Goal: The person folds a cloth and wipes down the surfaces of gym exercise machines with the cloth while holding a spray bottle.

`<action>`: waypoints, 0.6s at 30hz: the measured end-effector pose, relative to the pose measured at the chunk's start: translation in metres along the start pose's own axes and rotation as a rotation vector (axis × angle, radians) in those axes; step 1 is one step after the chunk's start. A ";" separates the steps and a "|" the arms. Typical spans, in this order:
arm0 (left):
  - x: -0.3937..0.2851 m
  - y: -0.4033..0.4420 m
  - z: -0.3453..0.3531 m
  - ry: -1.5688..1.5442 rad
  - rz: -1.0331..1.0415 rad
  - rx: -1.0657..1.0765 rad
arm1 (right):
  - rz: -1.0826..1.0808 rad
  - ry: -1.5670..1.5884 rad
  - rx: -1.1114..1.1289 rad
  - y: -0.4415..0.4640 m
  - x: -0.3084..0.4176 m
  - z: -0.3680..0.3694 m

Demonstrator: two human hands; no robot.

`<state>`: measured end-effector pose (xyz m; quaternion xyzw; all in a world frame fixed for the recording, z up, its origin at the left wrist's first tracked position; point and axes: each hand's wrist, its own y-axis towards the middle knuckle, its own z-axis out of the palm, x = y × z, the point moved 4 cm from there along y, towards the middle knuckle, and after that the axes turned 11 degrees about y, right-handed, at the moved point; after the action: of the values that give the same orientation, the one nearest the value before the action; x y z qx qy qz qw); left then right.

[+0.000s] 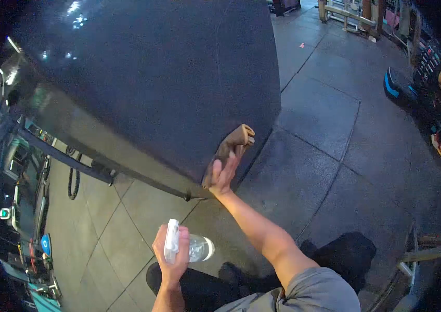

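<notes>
My left hand [172,255] is wrapped round the neck of a clear spray bottle [199,248] with a white trigger head [171,234]; the bottle is tilted, its base towards the right. My right hand [224,174] presses a folded brown cloth [241,136] onto the near corner of a large dark panel [179,78]. The fingers lie along the cloth and are slightly blurred, and part of the cloth is hidden under them. Along its left side the panel has a dull, lighter edge face [106,151].
Grey floor tiles [314,135] surround the panel. Gym-like metal frames [350,15] stand at the far right. At the right edge are a person's leg and shoe [439,143]. A dark bar [59,151] and a hanging black loop [74,179] are at the left.
</notes>
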<state>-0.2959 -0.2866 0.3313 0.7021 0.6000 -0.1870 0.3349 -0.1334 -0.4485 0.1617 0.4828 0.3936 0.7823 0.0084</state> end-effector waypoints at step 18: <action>0.007 -0.003 -0.001 -0.016 0.048 -0.003 | 0.121 -0.102 0.314 -0.074 -0.030 -0.031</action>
<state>-0.2977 -0.2811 0.3262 0.7142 0.5807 -0.1836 0.3450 -0.1684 -0.4284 0.0861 0.5399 0.4803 0.6848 -0.0941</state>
